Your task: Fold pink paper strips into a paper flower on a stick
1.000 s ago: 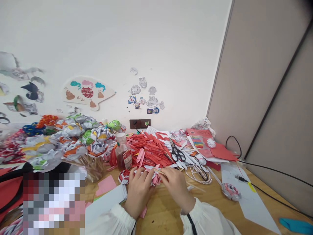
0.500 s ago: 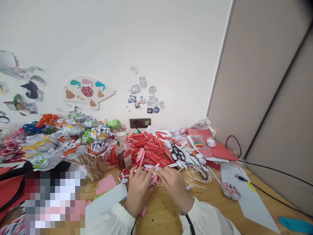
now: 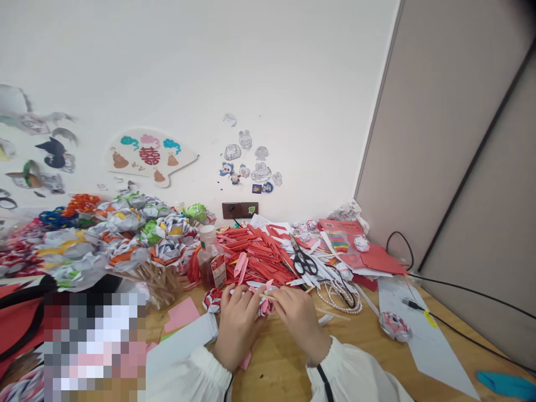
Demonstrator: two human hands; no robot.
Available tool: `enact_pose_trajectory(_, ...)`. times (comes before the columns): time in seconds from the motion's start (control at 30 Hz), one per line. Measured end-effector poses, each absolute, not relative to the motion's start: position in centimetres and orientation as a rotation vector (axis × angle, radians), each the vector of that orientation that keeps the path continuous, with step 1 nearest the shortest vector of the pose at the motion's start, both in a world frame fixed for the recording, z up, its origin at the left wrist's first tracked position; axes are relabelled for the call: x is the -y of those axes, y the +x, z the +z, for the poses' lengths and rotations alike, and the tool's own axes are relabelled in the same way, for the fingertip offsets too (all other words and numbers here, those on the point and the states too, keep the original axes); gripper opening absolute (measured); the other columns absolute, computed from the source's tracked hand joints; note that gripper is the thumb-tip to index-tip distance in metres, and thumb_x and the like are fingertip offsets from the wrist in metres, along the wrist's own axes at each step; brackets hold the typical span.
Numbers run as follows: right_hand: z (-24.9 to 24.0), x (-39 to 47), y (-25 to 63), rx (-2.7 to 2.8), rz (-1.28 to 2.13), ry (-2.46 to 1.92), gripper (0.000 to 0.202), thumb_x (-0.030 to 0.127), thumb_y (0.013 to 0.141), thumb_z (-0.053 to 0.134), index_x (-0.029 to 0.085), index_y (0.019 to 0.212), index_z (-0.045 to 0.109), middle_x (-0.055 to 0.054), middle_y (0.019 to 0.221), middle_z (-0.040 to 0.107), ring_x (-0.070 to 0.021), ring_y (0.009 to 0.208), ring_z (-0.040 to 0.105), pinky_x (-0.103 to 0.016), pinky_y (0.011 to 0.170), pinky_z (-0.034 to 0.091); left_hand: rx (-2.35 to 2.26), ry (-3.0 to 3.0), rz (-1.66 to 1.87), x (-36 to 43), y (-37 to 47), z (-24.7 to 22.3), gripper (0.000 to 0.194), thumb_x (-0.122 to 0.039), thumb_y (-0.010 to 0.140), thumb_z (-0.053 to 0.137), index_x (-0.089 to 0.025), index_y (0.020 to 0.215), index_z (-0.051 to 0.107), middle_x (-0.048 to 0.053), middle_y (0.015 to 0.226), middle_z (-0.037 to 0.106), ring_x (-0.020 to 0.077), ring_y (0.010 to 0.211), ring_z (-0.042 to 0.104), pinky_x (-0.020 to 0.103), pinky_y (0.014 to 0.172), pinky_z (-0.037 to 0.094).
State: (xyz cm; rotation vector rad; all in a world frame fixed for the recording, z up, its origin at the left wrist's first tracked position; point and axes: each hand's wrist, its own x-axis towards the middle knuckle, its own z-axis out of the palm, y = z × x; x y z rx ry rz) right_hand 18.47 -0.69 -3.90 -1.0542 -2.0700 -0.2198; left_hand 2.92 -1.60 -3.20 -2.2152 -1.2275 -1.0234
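At the front middle of the table, my left hand (image 3: 239, 319) is closed around a pink and white paper flower (image 3: 265, 307), most of it hidden by the fingers. My right hand (image 3: 299, 312) pinches a thin wooden stick (image 3: 270, 297), whose tip lies over the flower; its fingers touch the flower's right side. A pale thin length, perhaps the same stick, shows right of this hand. A red and white paper flower (image 3: 213, 300) sits just left of my left hand. Beyond both hands spreads a heap of folded red paper strips (image 3: 255, 254).
Black-handled scissors (image 3: 305, 263) lie on white strips. A bottle (image 3: 206, 257) stands behind my left hand. Paper flowers on sticks (image 3: 125, 220) crowd the left. Right are a pearl string (image 3: 340, 298), a loose paper flower (image 3: 394, 326) and a cable (image 3: 469, 338). White paper (image 3: 182, 346) lies front left.
The pale thin length right of my right hand has shifted slightly to the left. Both hands stay in nearly the same place, still holding the flower and the stick.
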Motion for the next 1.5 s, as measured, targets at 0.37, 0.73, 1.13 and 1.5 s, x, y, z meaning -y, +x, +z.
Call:
enact_pose_trajectory(0.37,-2.2,1.3,19.1,1.812,0.089,-1.108,0.021,0.023,0.089,0.04,0.021,0.1,0.057,-0.004,0.09,0.064,-0.0167,0.082,0.059,-0.026,0.072,0.043,1.505,-2.385,-1.375,0.9,3.1,-4.3,0.047,-0.028,0.076,0.055,-0.023,0.121,0.046,0.008,0.103,0.062,0.0238,0.094,0.055,0.04,0.082,0.042)
enact_pose_trajectory(0.73,-2.6,1.4,18.8,1.808,0.118,-1.083,0.017,0.018,0.088,0.039,0.02,0.091,0.055,-0.003,0.082,0.062,-0.0165,0.074,0.058,-0.025,0.064,0.041,1.481,-2.248,-1.352,1.0,3.0,-3.9,0.03,-0.029,0.066,0.064,-0.021,0.095,0.058,0.007,0.097,0.059,0.0256,0.091,0.054,0.041,0.078,0.042)
enact_pose_trajectory(1.13,-1.9,1.6,19.0,1.821,0.207,-1.026,0.01,0.019,0.082,0.052,0.019,0.082,0.062,-0.002,0.076,0.058,-0.0145,0.071,0.055,-0.024,0.063,0.041,1.444,-2.265,-1.231,1.2,2.9,-3.5,0.026,-0.032,0.068,0.062,-0.018,0.088,0.054,0.006,0.08,0.065,0.0237,0.077,0.059,0.038,0.074,0.042)
enact_pose_trajectory(1.5,-2.9,1.7,17.9,1.693,0.251,-0.997,0.013,0.021,0.079,0.056,0.019,0.089,0.064,-0.005,0.083,0.058,-0.0159,0.076,0.056,-0.026,0.067,0.046,1.906,-2.396,-2.095,1.4,4.3,-4.0,0.048,-0.028,0.068,0.062,-0.021,0.106,0.034,0.006,0.092,0.066,0.0192,0.082,0.065,0.032,0.072,0.051)
